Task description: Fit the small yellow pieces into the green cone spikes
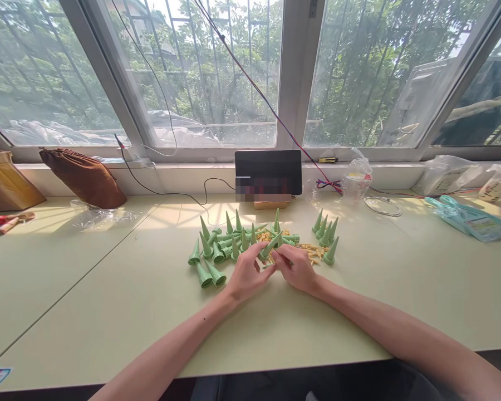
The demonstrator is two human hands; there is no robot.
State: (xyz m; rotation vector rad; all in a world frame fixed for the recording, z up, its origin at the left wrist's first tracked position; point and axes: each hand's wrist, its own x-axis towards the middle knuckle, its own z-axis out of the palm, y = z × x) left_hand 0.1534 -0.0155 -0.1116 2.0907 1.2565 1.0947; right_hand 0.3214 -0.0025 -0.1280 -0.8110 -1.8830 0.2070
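My left hand (250,270) is wrapped round a green cone (270,246), which it holds tilted over the table. Right beside it, my right hand (294,267) has its fingers pinched at the cone; whatever lies between those fingertips is too small to make out. Several green cones (204,275) lie or stand to the left of my hands, some on their sides with open ends showing. On the right stands a group of upright green cones (330,250). Small yellow-orange pieces (313,249) are heaped behind and beside my hands.
A dark-screened device (268,171) leans at the back on a small box (271,204). Behind left are a brown pouch (86,178) and clear plastic. A plastic-wrapped cup (357,181), coiled cable (382,207) and turquoise item (471,220) sit at the right. Windows rise behind the table (108,312).
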